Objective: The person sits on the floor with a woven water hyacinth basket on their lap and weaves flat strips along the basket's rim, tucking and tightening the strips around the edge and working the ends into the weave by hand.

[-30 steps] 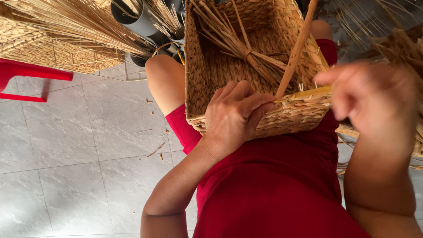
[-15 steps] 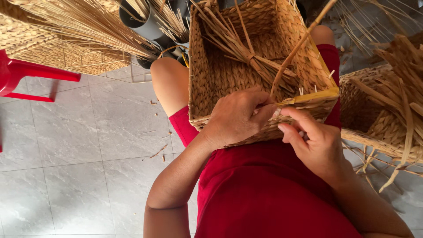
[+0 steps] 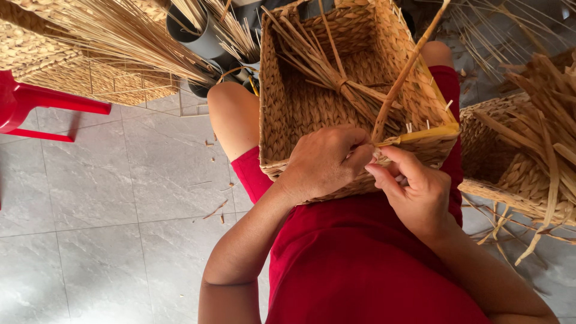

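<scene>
Left hand (image 3: 324,162) clenched on woven basket (image 3: 300,108) rim; right hand (image 3: 414,186) pinching 1 reed strand (image 3: 408,72) just beside.

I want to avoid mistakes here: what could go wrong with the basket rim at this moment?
The long strand is pinched at the rim by the left hand and right hand; it may slip or crack there. The basket rests only on the lap, so it could tilt.
</scene>
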Tool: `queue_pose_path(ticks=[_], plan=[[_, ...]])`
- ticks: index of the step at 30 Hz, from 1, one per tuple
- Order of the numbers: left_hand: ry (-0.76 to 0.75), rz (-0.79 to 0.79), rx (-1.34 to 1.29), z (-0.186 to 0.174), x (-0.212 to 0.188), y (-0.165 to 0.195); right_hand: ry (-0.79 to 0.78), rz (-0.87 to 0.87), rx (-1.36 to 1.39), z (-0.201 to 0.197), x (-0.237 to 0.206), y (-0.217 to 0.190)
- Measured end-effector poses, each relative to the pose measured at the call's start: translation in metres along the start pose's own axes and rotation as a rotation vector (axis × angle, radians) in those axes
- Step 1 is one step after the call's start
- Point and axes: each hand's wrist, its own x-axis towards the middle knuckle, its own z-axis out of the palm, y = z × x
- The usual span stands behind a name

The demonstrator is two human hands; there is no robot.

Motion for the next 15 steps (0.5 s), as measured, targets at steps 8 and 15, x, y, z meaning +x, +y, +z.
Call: queue_pose_path(ticks=[8, 15], plan=[[0.085, 0.121, 0.001, -0.001, -0.006, 0.001, -0.229, 0.252, 0.217, -0.013, 0.003, 0.006], [0.209, 0.305, 0.064, 0.002, -0.012, -0.006, -0.404, 0.151, 0.308, -0.062, -0.009, 0.013]])
